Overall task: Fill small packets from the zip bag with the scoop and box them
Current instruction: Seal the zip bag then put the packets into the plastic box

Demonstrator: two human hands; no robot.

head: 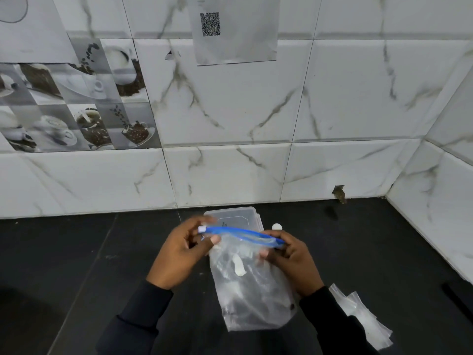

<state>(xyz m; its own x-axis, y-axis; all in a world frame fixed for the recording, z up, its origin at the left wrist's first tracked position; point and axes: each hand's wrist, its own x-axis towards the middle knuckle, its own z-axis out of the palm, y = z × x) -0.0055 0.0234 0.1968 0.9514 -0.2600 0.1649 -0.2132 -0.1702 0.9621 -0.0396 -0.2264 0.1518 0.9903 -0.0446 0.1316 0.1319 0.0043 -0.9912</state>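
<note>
I hold a clear zip bag (252, 293) upright over the dark counter, its blue zip strip (240, 234) running across the top. My left hand (181, 254) pinches the strip's left end near the white slider. My right hand (289, 257) pinches its right end. White powder clings inside the bag. Behind the bag lies a clear plastic box (234, 217) with its lid on. A white scoop (277, 227) peeks out just right of the box. Small clear packets (363, 316) lie in a loose pile at the lower right.
The black counter (76, 265) meets a marble-tiled wall (256, 170) at the back and another wall on the right. A paper with a QR code (235, 29) hangs on the wall. A dark object (458, 298) lies at the right edge.
</note>
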